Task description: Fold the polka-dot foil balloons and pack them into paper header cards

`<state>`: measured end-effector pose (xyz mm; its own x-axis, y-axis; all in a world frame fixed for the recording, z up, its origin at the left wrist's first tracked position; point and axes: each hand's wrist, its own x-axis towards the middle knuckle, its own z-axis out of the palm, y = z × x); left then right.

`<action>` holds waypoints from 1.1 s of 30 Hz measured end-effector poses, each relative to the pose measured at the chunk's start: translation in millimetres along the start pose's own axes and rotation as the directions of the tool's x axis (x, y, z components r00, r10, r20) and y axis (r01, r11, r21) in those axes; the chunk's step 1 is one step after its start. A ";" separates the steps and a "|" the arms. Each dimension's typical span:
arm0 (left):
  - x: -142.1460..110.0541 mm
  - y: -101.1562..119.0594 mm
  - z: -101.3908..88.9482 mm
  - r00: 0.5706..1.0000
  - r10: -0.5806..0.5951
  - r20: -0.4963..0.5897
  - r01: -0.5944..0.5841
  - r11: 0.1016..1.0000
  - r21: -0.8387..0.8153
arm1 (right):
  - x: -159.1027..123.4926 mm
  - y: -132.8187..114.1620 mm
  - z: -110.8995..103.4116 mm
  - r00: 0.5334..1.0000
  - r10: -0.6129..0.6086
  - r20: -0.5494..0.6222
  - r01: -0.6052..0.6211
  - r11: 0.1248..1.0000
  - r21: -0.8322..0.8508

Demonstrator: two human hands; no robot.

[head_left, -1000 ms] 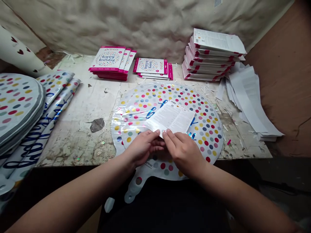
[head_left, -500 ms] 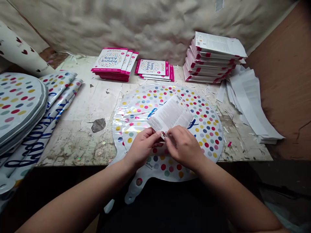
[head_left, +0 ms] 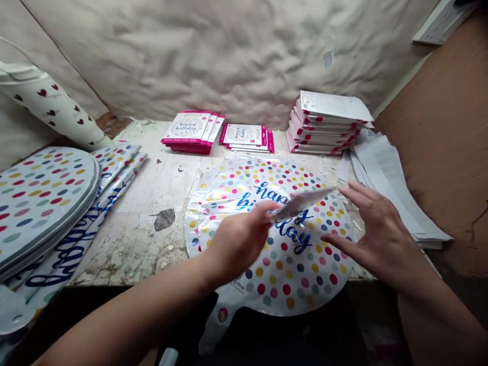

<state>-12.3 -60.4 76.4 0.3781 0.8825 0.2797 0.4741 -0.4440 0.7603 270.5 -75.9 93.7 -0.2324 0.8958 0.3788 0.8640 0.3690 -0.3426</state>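
A round foil balloon [head_left: 290, 274] with coloured dots and blue "happy birthday" lettering lies flat on the table, its neck hanging over the near edge. My left hand [head_left: 238, 241] pinches one end of a white printed card [head_left: 303, 201], held nearly edge-on above the balloon. My right hand [head_left: 375, 231] hovers to the right of the card, fingers spread apart and holding nothing.
Pink-edged "happy birthday" packets [head_left: 192, 132] and another small pile [head_left: 246, 136] lie at the back, a taller stack [head_left: 328, 122] at the back right. White paper sheets [head_left: 385, 173] lie at the right. Stacked dotted balloons [head_left: 38, 198] and a heart-print roll [head_left: 53, 109] fill the left.
My right hand let go of the card and moved right, opening. My left hand lifted the card and turned it nearly edge-on. The camera view tilted up.
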 end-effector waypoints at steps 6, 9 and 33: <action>25.9 21.9 -21.6 0.909 0.219 -0.354 -0.226 0.974 0.020 | 43.3 -23.8 35.0 0.962 0.226 -0.154 -0.013 0.600 0.800; 31.9 -4.0 -21.2 0.978 0.158 -0.134 -0.170 0.981 -0.087 | 52.6 -19.1 57.9 0.925 0.368 -0.091 -0.055 0.368 0.928; 172.6 -81.4 -0.1 0.974 -0.066 0.219 -0.071 0.825 0.561 | -90.1 3.7 77.6 0.825 -0.532 0.192 0.554 0.829 -0.081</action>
<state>14.2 128.0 62.9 0.5112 0.8543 0.0940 0.8103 -0.5155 0.2788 260.0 -136.0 -8.4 -0.7372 0.5900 0.3293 0.6235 0.7818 -0.0050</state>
